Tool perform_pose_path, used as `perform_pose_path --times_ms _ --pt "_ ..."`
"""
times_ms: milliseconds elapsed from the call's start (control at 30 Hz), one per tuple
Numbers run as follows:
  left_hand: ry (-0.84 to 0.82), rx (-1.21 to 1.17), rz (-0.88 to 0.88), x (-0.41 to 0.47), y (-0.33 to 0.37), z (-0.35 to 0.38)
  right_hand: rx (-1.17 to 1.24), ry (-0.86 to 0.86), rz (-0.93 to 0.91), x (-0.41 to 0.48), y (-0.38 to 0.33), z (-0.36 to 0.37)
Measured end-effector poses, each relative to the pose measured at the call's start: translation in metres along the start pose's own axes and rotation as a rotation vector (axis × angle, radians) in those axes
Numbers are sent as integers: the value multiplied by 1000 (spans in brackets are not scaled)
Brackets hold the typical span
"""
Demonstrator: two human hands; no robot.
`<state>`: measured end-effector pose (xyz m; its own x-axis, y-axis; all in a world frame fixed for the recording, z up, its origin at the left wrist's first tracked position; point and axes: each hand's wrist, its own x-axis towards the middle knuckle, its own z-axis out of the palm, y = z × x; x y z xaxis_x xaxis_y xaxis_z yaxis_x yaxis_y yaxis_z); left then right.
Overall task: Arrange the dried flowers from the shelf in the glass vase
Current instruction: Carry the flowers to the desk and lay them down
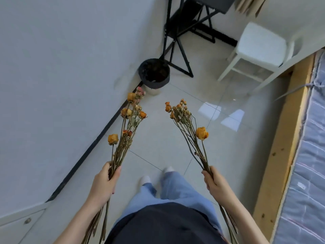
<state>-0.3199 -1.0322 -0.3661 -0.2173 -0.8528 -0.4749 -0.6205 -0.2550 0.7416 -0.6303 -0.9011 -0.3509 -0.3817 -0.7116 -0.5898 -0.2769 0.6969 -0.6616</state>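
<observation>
My left hand (103, 182) grips a bunch of dried flowers (129, 120) by the stems, orange and pink heads pointing forward, stem ends trailing back past my wrist. My right hand (215, 181) grips a second bunch of dried flowers (184, 117) with small orange buds and one large yellow-orange rose. Both bunches are held out over the tiled floor in front of my legs. No glass vase and no shelf appear in view.
A white wall runs along the left with a dark baseboard. A black bin (154, 73) stands by the wall ahead, beside a black metal stand (177, 41). A white stool (258, 48) is at the back right. A wooden bed frame (281, 147) with mattress lines the right.
</observation>
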Motion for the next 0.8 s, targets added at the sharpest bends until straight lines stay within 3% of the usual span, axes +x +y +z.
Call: perform_pose_path --times_ms 300,500,800 --pt "-146 53 76 114 102 58 115 136 33 78 6 -79" --pt "-120 68 123 174 183 116 109 140 3 140 -1 -168" --pt "-238 154 146 242 278 172 153 178 24 204 -3 -248"
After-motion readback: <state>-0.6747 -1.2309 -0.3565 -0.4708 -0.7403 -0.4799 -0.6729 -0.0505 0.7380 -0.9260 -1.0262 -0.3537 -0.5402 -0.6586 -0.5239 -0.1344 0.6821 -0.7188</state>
